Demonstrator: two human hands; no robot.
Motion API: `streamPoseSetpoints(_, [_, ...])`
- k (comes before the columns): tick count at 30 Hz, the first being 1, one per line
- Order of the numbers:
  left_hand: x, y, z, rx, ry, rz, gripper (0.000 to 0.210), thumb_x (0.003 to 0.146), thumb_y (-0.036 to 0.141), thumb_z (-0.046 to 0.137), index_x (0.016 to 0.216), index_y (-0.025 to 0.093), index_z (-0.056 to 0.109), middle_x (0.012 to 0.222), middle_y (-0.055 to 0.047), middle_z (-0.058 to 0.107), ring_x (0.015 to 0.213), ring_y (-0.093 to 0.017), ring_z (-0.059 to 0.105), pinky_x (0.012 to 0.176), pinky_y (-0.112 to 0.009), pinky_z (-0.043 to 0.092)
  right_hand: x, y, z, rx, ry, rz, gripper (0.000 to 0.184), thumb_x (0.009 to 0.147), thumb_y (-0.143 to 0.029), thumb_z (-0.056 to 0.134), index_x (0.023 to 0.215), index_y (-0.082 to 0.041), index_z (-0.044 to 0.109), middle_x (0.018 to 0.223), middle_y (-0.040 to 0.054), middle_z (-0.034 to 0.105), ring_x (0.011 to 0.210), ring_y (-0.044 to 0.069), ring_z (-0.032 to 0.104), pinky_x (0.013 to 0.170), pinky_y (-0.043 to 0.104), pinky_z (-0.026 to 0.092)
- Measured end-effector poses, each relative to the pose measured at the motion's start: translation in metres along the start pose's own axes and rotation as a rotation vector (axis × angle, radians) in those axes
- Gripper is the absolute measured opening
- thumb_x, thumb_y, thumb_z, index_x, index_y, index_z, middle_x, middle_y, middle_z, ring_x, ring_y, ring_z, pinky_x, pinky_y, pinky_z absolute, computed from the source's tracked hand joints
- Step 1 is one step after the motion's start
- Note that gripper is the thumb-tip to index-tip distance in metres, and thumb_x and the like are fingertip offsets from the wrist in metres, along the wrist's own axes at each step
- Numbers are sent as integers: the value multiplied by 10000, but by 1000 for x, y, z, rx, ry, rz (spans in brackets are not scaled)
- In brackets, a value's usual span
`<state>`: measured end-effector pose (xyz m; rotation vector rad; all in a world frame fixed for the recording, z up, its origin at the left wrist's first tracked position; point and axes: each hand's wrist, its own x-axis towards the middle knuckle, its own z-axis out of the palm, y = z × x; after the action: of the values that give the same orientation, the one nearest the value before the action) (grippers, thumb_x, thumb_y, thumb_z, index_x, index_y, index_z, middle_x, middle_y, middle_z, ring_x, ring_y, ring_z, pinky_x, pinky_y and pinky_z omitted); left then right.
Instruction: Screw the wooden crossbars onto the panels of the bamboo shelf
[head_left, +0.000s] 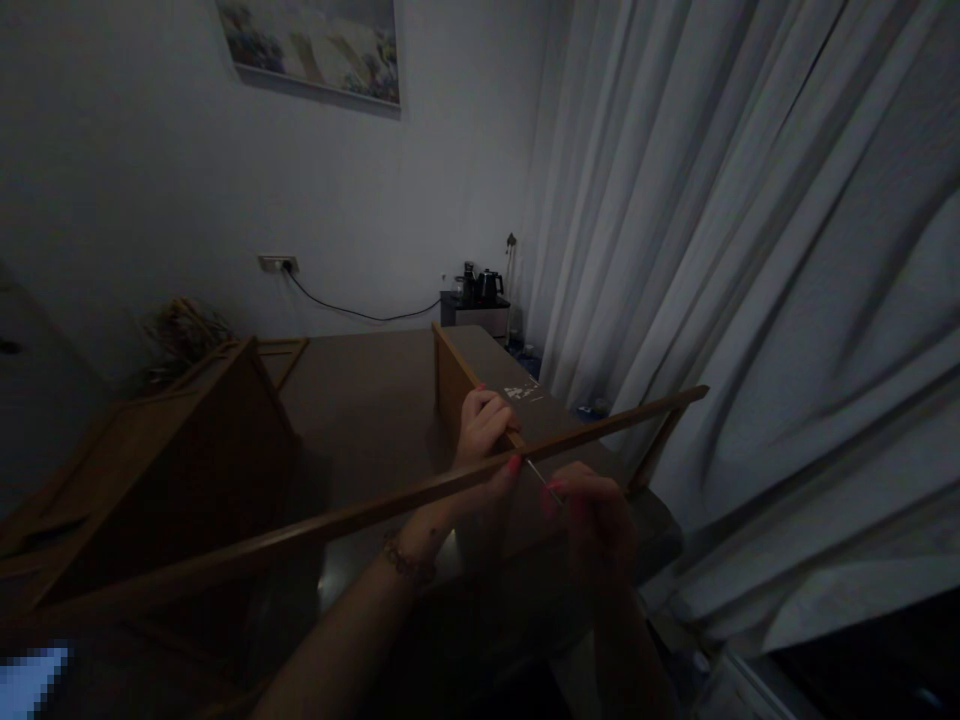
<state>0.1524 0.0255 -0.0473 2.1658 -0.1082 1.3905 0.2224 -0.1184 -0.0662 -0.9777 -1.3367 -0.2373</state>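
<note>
Looked like a room in a home.
Had a floral picture on a pale wall, a wall socket with a dark cord above the far edge of a brown surface, long pale curtains beside the right edge, and a dark jug on a small cabinet just beyond the far right corner.

The table is brownish grey; over it, brown rail and panel, silvery rod, pink nails. Beyond it, black jug, flower-patterned picture; right, pale grey curtain.
</note>
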Motion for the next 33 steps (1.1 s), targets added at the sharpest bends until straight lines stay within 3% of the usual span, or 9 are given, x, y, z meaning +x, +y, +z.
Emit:
streamPoseSetpoints(7, [-1,-3,2,-7,18,15,516,889,694,279,817,216,459,811,-50,496,944,-256,427,1002,-507,345,2,0,-3,44,-48,5,151,975,-261,487,1023,-245,629,707,-14,612,653,129,584,578,255,480])
streamPoseSetpoints(12, [-1,-2,1,-10,11,4,502,895,676,282,806,211,450,812,-53,501,941,-256,427,1004,-508,340,1,1,-3,-218,94,-181,149,908,-269,618,1040,-244,682,769,9,705,700,168,643,611,304,519])
streamPoseSetpoints(18, [-1,-3,2,13,7,29,530,898,683,242,788,208,450,790,-53,497,906,-251,431,956,-515,355,-6,5,-5,-410,172,-279,95,871,-156,645,929,-218,688,717,2,651,685,151,581,616,303,496])
streamPoseSetpoints(26, [0,-3,3,26,22,40,535,900,686,229,786,206,436,791,-46,492,902,-245,443,956,-516,361,0,-1,-5,-475,104,-228,269,829,-73,611,635,-210,485,557,-50,489,564,106,458,564,270,379])
streamPoseSetpoints(30, [-1,-2,2,25,18,52,503,910,660,252,805,207,444,799,-45,494,903,-243,441,969,-517,351,4,-3,-3,-463,63,-179,290,841,-57,554,626,-214,439,556,-52,472,559,106,445,567,273,360])
streamPoseSetpoints(33, [-1,-3,2,23,14,37,502,904,665,258,809,209,446,804,-46,497,915,-246,436,989,-526,338,3,-1,-4,-453,39,-149,217,861,-100,530,684,-220,494,595,-38,522,588,123,483,582,280,381])
